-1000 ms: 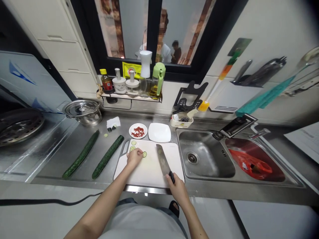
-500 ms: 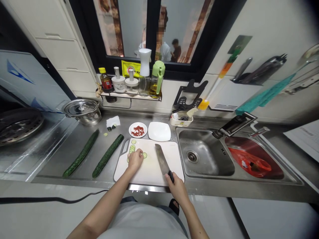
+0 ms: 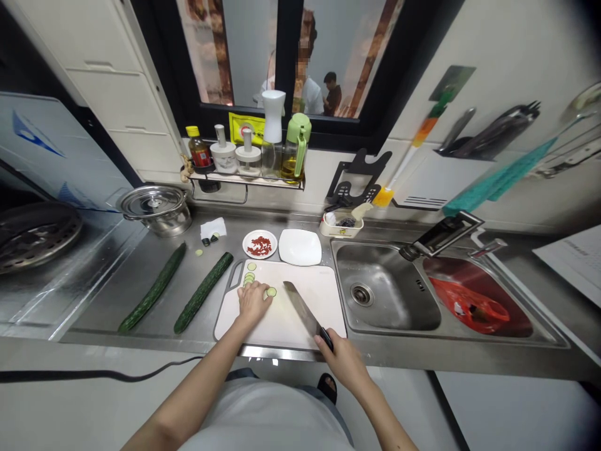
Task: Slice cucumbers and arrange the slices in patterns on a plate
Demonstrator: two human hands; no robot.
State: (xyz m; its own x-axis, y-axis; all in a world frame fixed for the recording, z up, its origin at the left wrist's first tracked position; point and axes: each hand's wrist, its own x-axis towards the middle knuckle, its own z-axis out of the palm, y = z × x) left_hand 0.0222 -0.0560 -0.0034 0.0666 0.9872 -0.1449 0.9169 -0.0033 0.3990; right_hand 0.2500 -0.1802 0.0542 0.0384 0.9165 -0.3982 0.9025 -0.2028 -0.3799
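Observation:
My right hand is wrapped around the black handle of a kitchen knife. Its blade slants over the right half of the white cutting board, pointing up and to the left. On the board's left side, my left hand rests with fingers apart over cucumber slices, which it partly covers. One loose slice lies by the thumb. Two whole cucumbers, one nearer the board and one farther left, lie on the steel counter.
Behind the board stand a plate of chopped red pieces and a white plate. A double sink is on the right, with a red bag in it. A lidded pot stands at back left. Two people show through the window.
My left hand has shifted slightly left and its fingers have spread over the slices. The knife's tip has swung left and down, while my right hand has moved a little right.

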